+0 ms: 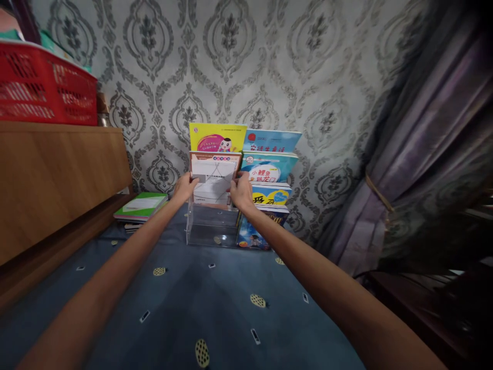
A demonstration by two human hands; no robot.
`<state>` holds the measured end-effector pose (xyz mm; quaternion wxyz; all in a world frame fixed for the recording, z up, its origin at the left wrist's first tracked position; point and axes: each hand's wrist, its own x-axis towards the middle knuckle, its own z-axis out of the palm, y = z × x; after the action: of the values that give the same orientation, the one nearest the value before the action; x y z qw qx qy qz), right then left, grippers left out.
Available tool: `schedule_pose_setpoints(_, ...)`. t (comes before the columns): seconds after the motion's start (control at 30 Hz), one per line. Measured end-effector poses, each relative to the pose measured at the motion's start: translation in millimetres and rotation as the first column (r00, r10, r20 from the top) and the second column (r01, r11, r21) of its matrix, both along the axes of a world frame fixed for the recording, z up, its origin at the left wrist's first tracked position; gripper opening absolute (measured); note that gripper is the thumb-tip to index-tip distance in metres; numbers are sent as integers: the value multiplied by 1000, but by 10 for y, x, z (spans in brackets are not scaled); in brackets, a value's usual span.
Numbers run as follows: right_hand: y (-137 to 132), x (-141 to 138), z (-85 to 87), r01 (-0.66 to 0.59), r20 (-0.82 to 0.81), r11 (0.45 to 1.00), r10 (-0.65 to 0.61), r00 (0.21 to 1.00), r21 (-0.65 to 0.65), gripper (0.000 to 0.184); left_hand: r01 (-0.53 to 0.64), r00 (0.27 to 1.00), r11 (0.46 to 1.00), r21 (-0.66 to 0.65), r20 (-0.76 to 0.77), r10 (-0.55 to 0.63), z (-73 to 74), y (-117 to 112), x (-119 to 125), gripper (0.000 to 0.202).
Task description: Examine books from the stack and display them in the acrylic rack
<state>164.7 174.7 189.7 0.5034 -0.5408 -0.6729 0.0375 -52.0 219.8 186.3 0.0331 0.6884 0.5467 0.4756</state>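
Note:
Between my two hands a white-covered book [213, 191] stands upright over the left column of a clear acrylic book rack [211, 234]. My left hand [185, 188] grips its left edge, thumb on the front cover. At its right edge my right hand [242, 191] is closed, its fingertips partly hidden. Behind it rise a book with a brown-orange top [200, 155] and a yellow book [217, 131]. In the right column stand a light blue book [275, 139], a teal book [283, 163], a blue and yellow book [275, 196] and a dark blue book [254, 236].
A stack of books with a green cover [142, 203] lies left of the rack. Further left are a wooden cabinet [65, 180] and a red basket [50, 85] on it. A grey-purple curtain [370, 174] hangs at right. Dark blue patterned cloth [215, 308] covers the surface below.

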Motion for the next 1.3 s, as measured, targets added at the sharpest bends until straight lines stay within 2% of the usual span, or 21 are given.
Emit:
schedule_pose_setpoints(0.13,28,-30,17,-3,-64,1000,5,998,23,37,23,1000,1000,-13,2,-23,8,18,-40,21)
schedule_pose_setpoints(0.4,11,-54,202,138,47,989,-136,990,-47,21,197,977,979,-55,96,-191,15,42,-103,26)
schedule_pose_setpoints(0.67,-16,-80,274,42,-50,994,-47,998,-98,16,339,916,939,-58,248,-316,33,155,-115,23)
schedule_pose_setpoints(0.93,38,-81,240,-59,-225,993,34,974,-103,21,339,913,940,-36,255,-319,39,152,-108,20)
schedule_pose_setpoints(1.17,59,-69,213,-71,-223,992,47,974,-104,21,269,956,963,-22,131,-264,73,47,-113,23)
schedule_pose_setpoints(1.3,-31,-69,157,-89,-234,993,70,970,-73,27,278,957,960,-30,99,-274,77,30,-140,27)
